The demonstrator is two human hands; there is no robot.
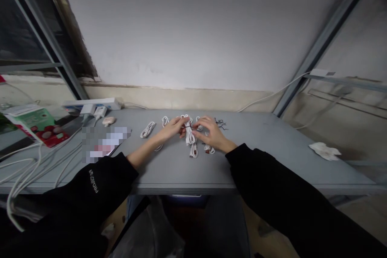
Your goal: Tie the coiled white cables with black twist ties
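Note:
Between my two hands is a folded bundle of white cable (190, 135), with a dark tie around its middle. My left hand (175, 126) grips the bundle's upper left side, fingers closed on it. From the right, my right hand (210, 132) has its thumb and fingers curled at the tie; whether it pinches the tie or the cable is too small to tell. More coiled white cables lie about the hands: one loop (148, 130) to the left, one (165, 121) behind the left hand, one (194, 151) in front, and one (209, 149) under the right hand.
Loose black ties (221, 123) lie right of my hands. On the left are a power strip (92, 104) with plugs, a green and red box (38, 125), a pale small case (109, 121) and trailing white cords (36, 165). A crumpled tissue (325, 151) lies far right. A wall stands behind.

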